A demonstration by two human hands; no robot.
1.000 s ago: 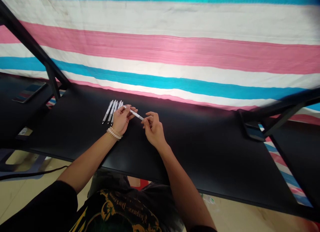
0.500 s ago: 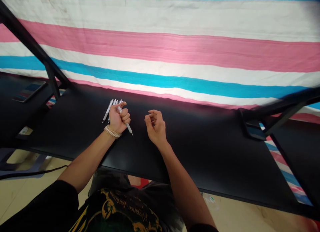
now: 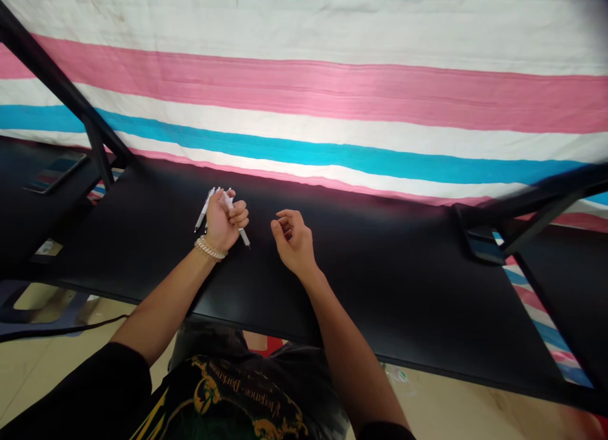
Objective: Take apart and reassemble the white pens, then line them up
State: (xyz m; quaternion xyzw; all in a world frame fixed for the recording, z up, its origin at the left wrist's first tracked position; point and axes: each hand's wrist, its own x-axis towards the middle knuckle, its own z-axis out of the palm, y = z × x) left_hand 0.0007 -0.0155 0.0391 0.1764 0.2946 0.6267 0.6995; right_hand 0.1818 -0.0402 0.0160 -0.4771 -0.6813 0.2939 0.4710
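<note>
My left hand, with a braided bracelet at the wrist, is closed around a white-and-grey pen. The pen's dark tip sticks out below the fingers, pointing down and to the right, and its upper part shows near the thumb. Several similar white pens lie on the black table just behind and left of that hand, which partly covers them. To the right, my right hand rests at the table, fingers loosely curled and apart from the thumb. Nothing shows in it.
The black table stretches to both sides, with a striped cloth hanging behind it. Black metal braces stand at left and right. A phone lies on the neighbouring table at far left.
The pen has shifted up in my left hand, so less of its tip end sticks out, and the thumb has bent. My right hand has moved slightly left.
</note>
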